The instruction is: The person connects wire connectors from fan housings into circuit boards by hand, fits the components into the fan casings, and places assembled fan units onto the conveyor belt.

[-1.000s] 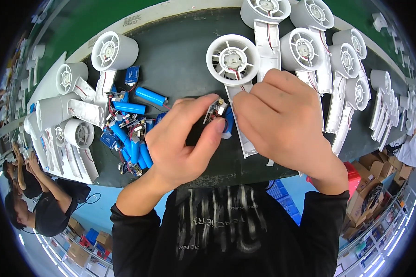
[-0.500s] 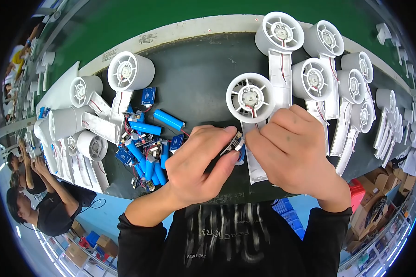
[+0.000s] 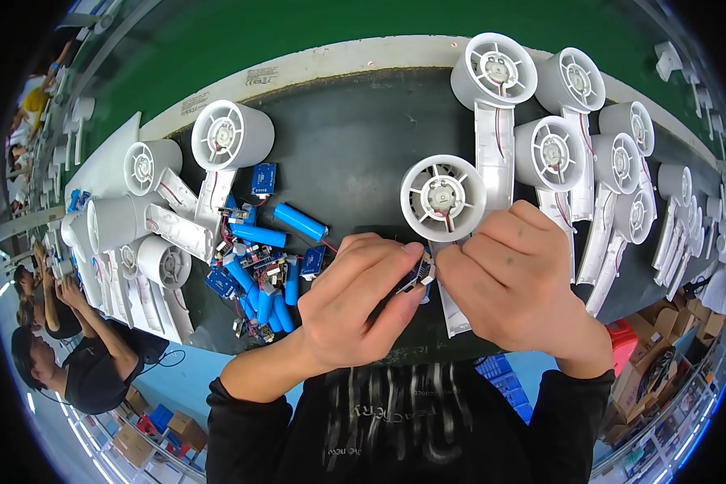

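We pinch a small circuit board point(image 3: 417, 278) between the fingertips of our left hand point(image 3: 355, 302) and right hand point(image 3: 520, 286), holding it just below the white fan housing point(image 3: 443, 198) above the dark workbench point(image 3: 355, 153).

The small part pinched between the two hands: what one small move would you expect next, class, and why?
Probably a short carry up to the white fan shell just above. The left hand and right hand pinch the small part together close beneath that shell, whose wires hang toward it, so seating it there seems the nearest step.
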Tool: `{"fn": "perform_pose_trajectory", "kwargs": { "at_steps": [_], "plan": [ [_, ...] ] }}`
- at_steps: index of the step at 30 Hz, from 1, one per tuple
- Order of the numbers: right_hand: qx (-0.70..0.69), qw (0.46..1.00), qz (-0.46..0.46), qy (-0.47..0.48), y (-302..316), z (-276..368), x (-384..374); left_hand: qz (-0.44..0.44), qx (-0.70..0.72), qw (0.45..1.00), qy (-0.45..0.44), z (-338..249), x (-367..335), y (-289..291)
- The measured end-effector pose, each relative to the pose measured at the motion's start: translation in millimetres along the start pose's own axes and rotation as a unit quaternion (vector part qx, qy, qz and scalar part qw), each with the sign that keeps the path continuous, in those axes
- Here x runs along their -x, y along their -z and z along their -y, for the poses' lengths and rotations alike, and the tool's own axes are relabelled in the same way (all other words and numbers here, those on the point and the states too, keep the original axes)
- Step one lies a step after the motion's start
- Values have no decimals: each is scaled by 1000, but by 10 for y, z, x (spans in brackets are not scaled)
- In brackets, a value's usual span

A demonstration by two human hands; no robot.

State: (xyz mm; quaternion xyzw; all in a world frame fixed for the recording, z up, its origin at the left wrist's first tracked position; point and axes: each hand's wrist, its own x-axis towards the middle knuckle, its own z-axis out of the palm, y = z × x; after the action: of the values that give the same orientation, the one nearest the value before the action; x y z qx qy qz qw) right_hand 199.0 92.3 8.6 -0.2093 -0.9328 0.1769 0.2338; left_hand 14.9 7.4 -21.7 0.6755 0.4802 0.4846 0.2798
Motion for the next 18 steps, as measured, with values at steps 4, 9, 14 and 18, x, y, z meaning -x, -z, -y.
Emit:
{"fn": "perform_pose_trajectory", "kwargs": {
  "at_steps": [4,9,14,18],
  "plan": [
    [-4,1000,0,1,5,2,-1,2,6,1000,-1,8,25,-4],
    [-6,1000,8,6,17,-13,-8,2,6,1000,-8,19,29,-17],
    [-10,1000,2,5,2,4,-15,1,4,1000,-31,29,37,-22],
    [-10,1000,3,6,-5,27,-18,-3,3,999,-41,38,46,-6]
  ]
}}
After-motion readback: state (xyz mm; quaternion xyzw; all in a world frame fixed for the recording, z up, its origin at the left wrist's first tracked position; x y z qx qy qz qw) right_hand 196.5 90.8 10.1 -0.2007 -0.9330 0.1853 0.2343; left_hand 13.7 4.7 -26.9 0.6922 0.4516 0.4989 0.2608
